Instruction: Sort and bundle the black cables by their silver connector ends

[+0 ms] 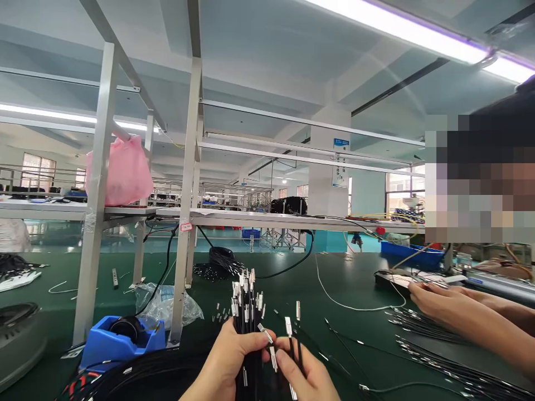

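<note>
My left hand (225,362) grips a thick bundle of black cables (246,312) upright, their metal-tipped ends fanning out at the top. My right hand (305,376) sits against the bundle's right side, its fingers pinching a few of the same cables, and a metal terminal (273,359) shows between my two hands. The lower part of the bundle is hidden by my fingers. To the right, a co-worker's hands (443,303) rest on a row of similar cables (426,326).
A blue tape dispenser (121,340) and a crumpled plastic bag (167,306) stand on the green work mat (301,284) at left. Black cable coils (221,259) and a white wire (346,303) lie ahead. Metal shelf uprights (186,206) rise beyond my hands.
</note>
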The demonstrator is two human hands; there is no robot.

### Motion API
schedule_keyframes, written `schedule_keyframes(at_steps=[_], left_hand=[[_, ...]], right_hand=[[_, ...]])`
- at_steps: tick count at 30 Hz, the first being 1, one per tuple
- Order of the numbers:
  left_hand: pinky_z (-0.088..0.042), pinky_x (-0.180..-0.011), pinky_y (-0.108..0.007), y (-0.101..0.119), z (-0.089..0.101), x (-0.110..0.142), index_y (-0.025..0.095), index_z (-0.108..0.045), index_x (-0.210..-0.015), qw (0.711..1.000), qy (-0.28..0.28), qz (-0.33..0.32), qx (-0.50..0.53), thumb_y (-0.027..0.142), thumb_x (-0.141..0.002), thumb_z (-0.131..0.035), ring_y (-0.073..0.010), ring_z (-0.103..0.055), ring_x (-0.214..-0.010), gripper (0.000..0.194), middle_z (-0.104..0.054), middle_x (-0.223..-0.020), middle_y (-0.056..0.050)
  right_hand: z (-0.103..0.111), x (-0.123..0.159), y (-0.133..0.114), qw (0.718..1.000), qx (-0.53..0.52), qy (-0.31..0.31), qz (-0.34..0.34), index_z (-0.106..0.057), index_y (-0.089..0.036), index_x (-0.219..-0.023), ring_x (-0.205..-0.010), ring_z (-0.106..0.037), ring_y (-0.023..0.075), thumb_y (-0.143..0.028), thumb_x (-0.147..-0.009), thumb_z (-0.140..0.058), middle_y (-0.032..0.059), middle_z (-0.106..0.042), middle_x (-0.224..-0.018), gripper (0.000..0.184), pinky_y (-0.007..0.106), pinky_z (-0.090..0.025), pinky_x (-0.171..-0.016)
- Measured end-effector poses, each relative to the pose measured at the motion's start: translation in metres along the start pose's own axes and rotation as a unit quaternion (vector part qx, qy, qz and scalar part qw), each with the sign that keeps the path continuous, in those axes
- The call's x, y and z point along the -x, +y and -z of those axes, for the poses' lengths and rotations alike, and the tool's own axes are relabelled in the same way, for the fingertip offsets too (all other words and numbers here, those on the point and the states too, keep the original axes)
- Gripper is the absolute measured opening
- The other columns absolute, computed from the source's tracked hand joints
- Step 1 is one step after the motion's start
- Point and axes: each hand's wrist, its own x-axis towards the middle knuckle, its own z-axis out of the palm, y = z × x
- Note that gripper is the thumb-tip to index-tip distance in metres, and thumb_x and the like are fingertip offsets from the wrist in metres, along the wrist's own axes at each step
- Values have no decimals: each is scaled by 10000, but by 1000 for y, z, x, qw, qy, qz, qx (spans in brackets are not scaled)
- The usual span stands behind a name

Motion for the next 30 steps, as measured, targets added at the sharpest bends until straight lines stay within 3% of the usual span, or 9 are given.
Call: schedule_keyframes(at_steps=[3, 7, 10, 13, 15, 18, 23, 26, 30], left_hand=[[-397, -426, -183, 0, 6, -1, 93, -572, -687, 1000, 22, -13, 2, 98, -540, -636, -70, -471, -408, 160, -585, -540, -22], [-382, -431, -174, 0, 11, -4, 99, -560, -701, 999, 49, -13, -6, 101, -516, -641, -60, -476, -416, 202, -596, -591, -13], [-358, -416, -181, 1, 13, -5, 112, -535, -660, 999, 23, -24, -15, 166, -481, -674, -66, -453, -388, 232, -549, -488, 14], [-326, -399, -186, 5, 14, -5, 96, -553, -666, 999, -34, -27, -32, 234, -460, -687, -70, -426, -356, 282, -515, -407, 13], [-316, -399, -190, 9, 15, -5, 76, -574, -729, 998, -52, -21, -41, 262, -443, -710, -74, -426, -347, 367, -520, -401, 8], [-296, -390, -197, 10, 16, -7, 70, -572, -823, 997, -54, -21, -42, 342, -402, -770, -80, -427, -334, 538, -530, -411, 12], [-292, -395, -202, 2, 16, -15, 88, -551, -811, 998, -46, -40, -23, 471, -300, -812, -85, -440, -351, 690, -541, -441, 7], [-301, -388, -204, -1, 14, -16, 92, -543, -816, 997, -21, -68, -19, 460, -303, -818, -85, -427, -346, 689, -530, -442, 15], [-322, -372, -208, 3, 10, -13, 88, -546, -797, 995, 1, -84, -62, 311, -402, -793, -94, -432, -332, 517, -520, -435, 18]], right_hand=[[1, -5, -14, 991, -66, -65, -92, -502, -194, -726, -375, -478, 87, -296, -656, -554, -73, -539, -501, 134, 194, -370, -415], [-2, -11, -16, 990, -32, 8, -138, -505, -190, -706, -297, -395, 70, -308, -700, -502, -110, -398, -349, 118, 165, -298, -336], [-10, -16, -14, 992, -61, 31, -107, -547, -162, -680, -331, -423, 70, -375, -705, -547, -91, -436, -359, 215, 170, -346, -363], [-21, -22, -12, 984, -159, 9, -78, -581, -149, -695, -419, -522, 86, -375, -656, -635, -58, -547, -475, 236, 188, -419, -450], [-28, -25, -10, 976, -198, -2, -88, -596, -153, -733, -402, -528, 93, -400, -621, -676, -52, -570, -496, 283, 196, -418, -429], [-38, -30, -5, 971, -216, 18, -97, -615, -160, -790, -325, -471, 80, -439, -572, -708, -65, -540, -442, 367, 187, -375, -354], [-48, -33, 2, 968, -219, 88, -83, -663, -160, -846, -303, -382, 48, -440, -512, -740, -33, -584, -499, 442, 177, -324, -300], [-51, -31, 3, 974, -192, 96, -76, -676, -177, -887, -320, -425, 79, -475, -524, -721, -16, -617, -532, 472, 211, -365, -308], [-51, -29, 2, 974, -184, 103, -83, -687, -177, -908, -325, -461, 98, -494, -532, -710, -12, -637, -540, 492, 227, -387, -311]])
